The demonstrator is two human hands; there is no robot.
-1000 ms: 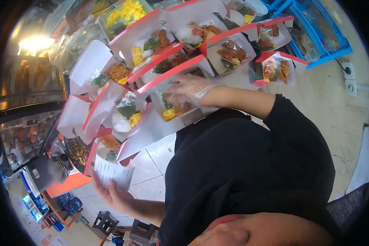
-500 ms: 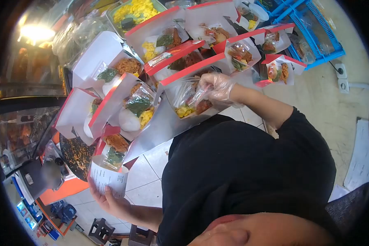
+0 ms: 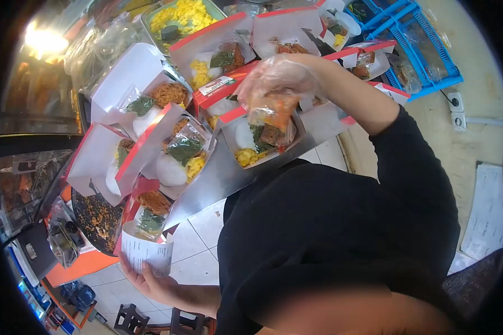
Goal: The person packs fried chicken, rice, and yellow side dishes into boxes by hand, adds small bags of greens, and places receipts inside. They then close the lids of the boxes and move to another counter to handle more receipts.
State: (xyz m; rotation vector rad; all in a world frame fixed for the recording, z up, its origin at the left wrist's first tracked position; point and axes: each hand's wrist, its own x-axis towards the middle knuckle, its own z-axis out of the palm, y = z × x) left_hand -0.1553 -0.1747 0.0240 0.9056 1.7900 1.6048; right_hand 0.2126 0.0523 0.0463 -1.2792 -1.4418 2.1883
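My left hand grips a printed paper slip between thumb and fingers, at the near edge of a box holding fried chicken and bagged greens. My right hand, in a clear plastic glove, is closed on a small clear plastic bag with orange-red contents. The bag hangs over an open red-and-white meal box. That box has white rice, greens, yellow scrambled egg and a browned piece of food. The glove blurs my fingertips.
Several open meal boxes crowd the metal counter. Behind them stand a tray of scrambled egg and piled plastic bags. A blue plastic rack stands at the far right, a dark round pan at left.
My right hand has risen out of the meal box and moved slightly left with the plastic bag, baring rice and greens below. My left hand keeps the slip in about the same place.
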